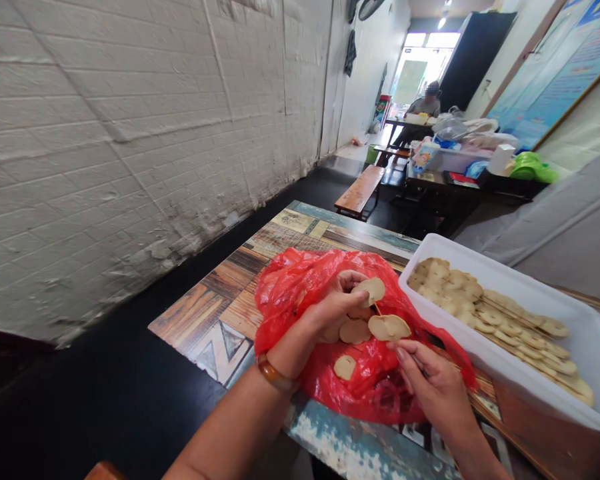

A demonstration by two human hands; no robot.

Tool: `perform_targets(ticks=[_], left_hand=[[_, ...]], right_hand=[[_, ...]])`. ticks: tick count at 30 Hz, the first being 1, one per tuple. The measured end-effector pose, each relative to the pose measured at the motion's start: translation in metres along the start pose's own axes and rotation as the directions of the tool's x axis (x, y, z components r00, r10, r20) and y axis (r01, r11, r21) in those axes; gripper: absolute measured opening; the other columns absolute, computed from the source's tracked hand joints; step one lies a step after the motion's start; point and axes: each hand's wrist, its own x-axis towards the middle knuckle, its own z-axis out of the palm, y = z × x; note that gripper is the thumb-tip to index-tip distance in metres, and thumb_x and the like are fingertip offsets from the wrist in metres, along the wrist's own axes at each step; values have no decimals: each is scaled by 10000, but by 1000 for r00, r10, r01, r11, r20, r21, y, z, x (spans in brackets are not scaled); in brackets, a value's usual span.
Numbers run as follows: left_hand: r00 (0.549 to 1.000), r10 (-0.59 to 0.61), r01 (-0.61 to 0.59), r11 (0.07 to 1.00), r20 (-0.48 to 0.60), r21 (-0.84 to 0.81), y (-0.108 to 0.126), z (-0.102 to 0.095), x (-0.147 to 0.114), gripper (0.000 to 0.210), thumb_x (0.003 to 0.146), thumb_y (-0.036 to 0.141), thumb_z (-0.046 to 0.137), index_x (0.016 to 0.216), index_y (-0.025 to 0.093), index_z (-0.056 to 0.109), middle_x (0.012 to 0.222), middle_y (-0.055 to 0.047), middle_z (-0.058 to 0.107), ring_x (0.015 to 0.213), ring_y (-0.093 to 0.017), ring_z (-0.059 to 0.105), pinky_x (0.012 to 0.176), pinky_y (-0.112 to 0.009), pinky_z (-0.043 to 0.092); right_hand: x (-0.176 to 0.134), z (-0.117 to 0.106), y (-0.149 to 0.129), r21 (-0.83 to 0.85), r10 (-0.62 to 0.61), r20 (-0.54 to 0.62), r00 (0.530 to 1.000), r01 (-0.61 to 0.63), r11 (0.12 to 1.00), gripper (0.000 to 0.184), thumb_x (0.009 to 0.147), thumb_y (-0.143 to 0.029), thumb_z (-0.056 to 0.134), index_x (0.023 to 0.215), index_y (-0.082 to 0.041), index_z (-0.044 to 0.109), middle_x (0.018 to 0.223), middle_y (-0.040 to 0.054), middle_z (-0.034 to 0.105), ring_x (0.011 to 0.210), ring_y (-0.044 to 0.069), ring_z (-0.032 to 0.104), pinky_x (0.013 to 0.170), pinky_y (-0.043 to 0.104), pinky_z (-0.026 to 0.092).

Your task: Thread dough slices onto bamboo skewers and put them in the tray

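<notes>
My left hand [340, 297], with a brown bangle on its wrist, pinches a pale beige round slice [371, 291] between thumb and fingers. Just below it, a thin stick [378, 309] runs out of two more beige slices [389, 327] threaded side by side. My right hand [430, 377] has thumb and fingers closed at the lower end of this skewer; the grip itself is partly hidden. Under both hands spreads a crumpled red plastic bag [325, 270]. Loose slices [355, 331] lie in it, and a single slice [345, 367] rests nearer to me.
At the right, a white plastic tub [593, 327] contains rows of skewered slices [500, 317]. The patterned table [220, 300] stands near a white brick-look wall [145, 133]. Beyond are a wooden bench [360, 190], a cluttered table [473, 157] and a seated person [425, 105].
</notes>
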Motion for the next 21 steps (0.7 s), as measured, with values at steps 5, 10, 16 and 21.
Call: perform_targets(ticks=[5, 10, 16, 21], left_hand=[[1000, 0, 0, 999, 9, 36, -2, 0, 1, 425, 499, 329, 806, 813, 134, 598, 760, -19, 613, 652, -104, 555, 614, -218, 430], [998, -47, 46, 998, 35, 29, 2, 0, -1, 450, 486, 331, 822, 827, 132, 608, 779, -24, 623, 650, -110, 572, 604, -223, 454], [997, -53, 51, 998, 54, 32, 6, -1, -2, 452, 509, 345, 820, 851, 130, 616, 750, -20, 630, 645, -110, 583, 609, -220, 455], [997, -51, 49, 998, 52, 34, 6, -1, -1, 454, 524, 385, 810, 840, 128, 611, 749, -29, 637, 631, -108, 583, 599, -219, 451]], right_hand=[[0, -1, 2, -30, 18, 60, 998, -16, 999, 330, 879, -442, 471, 882, -184, 677, 672, 38, 673, 561, 161, 615, 496, 224, 468], [0, -2, -1, -69, -30, 37, 999, 33, 997, 339, 886, -462, 454, 858, -204, 673, 669, 37, 674, 606, 185, 633, 594, 263, 503], [1, -3, -1, -94, -22, 48, 999, 27, 995, 328, 884, -451, 455, 859, -208, 673, 650, 30, 665, 576, 178, 622, 566, 253, 492], [1, -3, 1, -81, -11, 49, 999, 15, 997, 312, 883, -445, 463, 856, -211, 667, 790, 33, 705, 610, 161, 635, 554, 228, 482]])
